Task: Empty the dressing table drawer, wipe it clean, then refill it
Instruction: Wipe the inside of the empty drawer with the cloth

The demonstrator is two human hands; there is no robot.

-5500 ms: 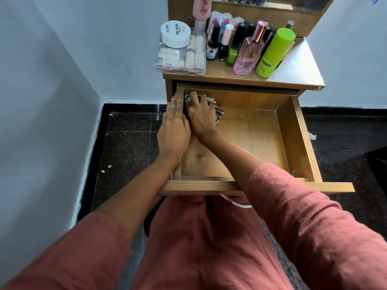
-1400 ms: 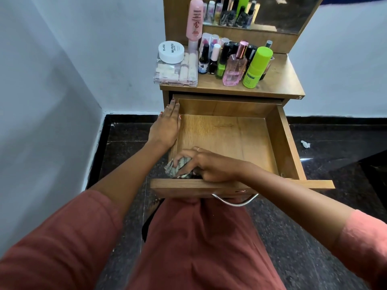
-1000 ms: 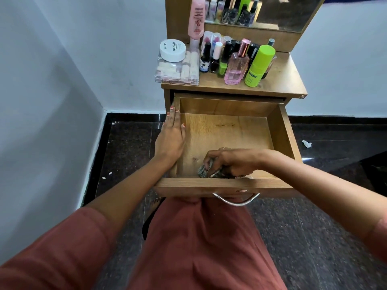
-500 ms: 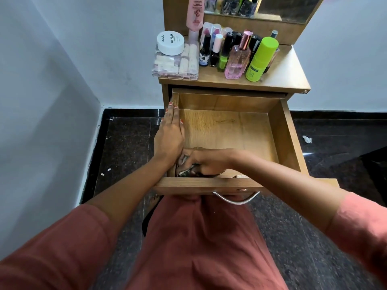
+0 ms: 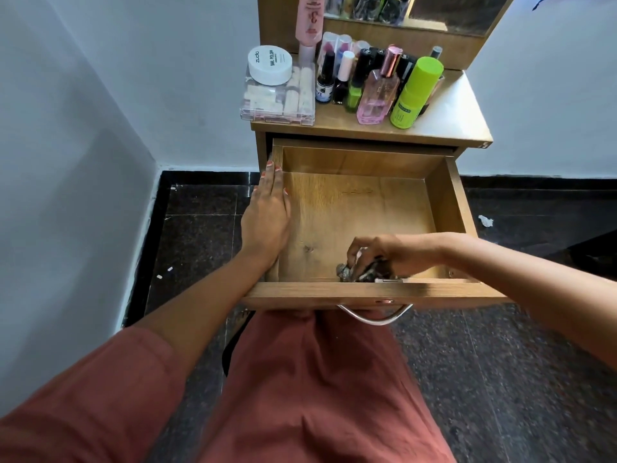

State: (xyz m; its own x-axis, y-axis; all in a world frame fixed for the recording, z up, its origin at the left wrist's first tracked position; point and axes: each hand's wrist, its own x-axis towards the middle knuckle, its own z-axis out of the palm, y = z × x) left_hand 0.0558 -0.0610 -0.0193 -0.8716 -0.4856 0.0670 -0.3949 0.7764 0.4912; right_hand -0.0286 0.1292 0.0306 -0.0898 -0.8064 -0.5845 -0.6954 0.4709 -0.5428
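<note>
— Where does the drawer stand?
— The drawer [image 5: 449, 202] is pulled well out from under the table top [image 5: 457, 111], toward the person's lap. A metal handle [image 5: 374, 318] hangs from its front panel.

— And the cloth?
— The cloth [image 5: 347, 274] lies bunched on the drawer's wooden bottom, at the near edge and right of the middle, just behind the front panel.

— Which hand has it?
— The right hand [image 5: 390, 253]. Its fingers curl down around the cloth and hold it against the wood.

— What is the left hand doing?
— The left hand [image 5: 267, 215] rests flat along the drawer's left wall, with its fingers straight and together. It grips nothing.

— What stands on top?
— Cosmetics crowd the left and middle of the top. A white jar [image 5: 269, 65] sits on a clear box [image 5: 277, 103]. Beside them are small polish bottles, a pink perfume bottle [image 5: 377, 95] and a green bottle [image 5: 415, 91]. A mirror [image 5: 460, 11] rises behind them.

— And around the table?
— There is a dark speckled floor [image 5: 200, 235], with a white scrap [image 5: 485, 221] on it to the right of the drawer.
</note>
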